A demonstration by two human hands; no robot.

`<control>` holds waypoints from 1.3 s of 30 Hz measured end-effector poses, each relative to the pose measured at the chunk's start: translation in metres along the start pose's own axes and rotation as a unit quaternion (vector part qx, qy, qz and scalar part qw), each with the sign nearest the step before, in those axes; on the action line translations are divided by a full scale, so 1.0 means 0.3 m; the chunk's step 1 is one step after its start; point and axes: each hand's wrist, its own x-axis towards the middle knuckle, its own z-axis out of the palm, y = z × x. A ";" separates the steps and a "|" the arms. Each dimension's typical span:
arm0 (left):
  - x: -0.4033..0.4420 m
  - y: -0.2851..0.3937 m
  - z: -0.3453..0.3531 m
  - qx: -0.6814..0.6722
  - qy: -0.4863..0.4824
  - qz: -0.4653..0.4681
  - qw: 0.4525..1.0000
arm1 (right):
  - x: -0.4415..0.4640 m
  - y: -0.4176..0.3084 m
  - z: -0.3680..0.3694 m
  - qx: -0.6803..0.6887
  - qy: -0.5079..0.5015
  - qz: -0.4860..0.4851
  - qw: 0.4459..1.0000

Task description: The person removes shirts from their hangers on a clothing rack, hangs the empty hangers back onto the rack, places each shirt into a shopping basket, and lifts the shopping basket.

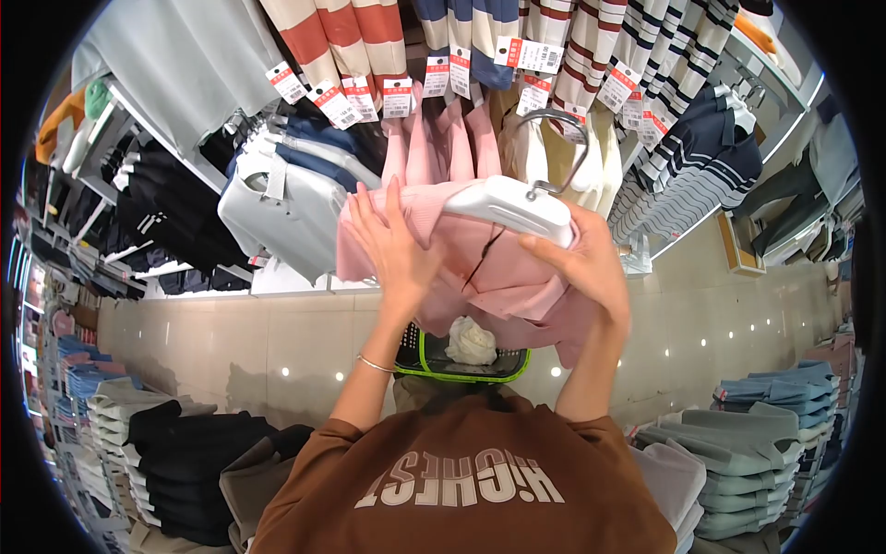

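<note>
Glossy white plastic hanger [512,205], shiny metal hook [576,159], matt pink cloth [503,263].

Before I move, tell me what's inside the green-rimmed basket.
A crumpled whitish bundle shows inside the basket. The pink garment covers part of the interior; what lies there is hidden.

Can't read the fine print on the tags [397,97], upper centre; can't fully see the basket [475,377] beneath the pink garment [512,263].
</note>
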 end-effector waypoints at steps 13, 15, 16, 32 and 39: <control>0.014 -0.240 0.016 -0.264 -0.160 -0.085 0.947 | -0.073 0.014 -0.139 -0.038 -0.026 0.055 0.997; -0.007 -0.267 0.038 -0.358 -0.200 -0.128 0.903 | -0.086 0.034 -0.159 0.011 -0.020 0.066 0.998; -0.010 -0.263 0.033 -0.375 -0.216 -0.118 0.894 | -0.098 0.042 -0.173 0.035 -0.015 0.074 0.997; 0.017 -0.246 -0.140 -0.575 -0.348 -0.117 0.731 | -0.204 0.128 -0.315 0.070 0.091 0.022 0.993; -0.017 -0.101 -0.091 -0.566 -0.335 -0.235 0.715 | -0.135 0.108 -0.192 0.182 0.160 0.006 0.970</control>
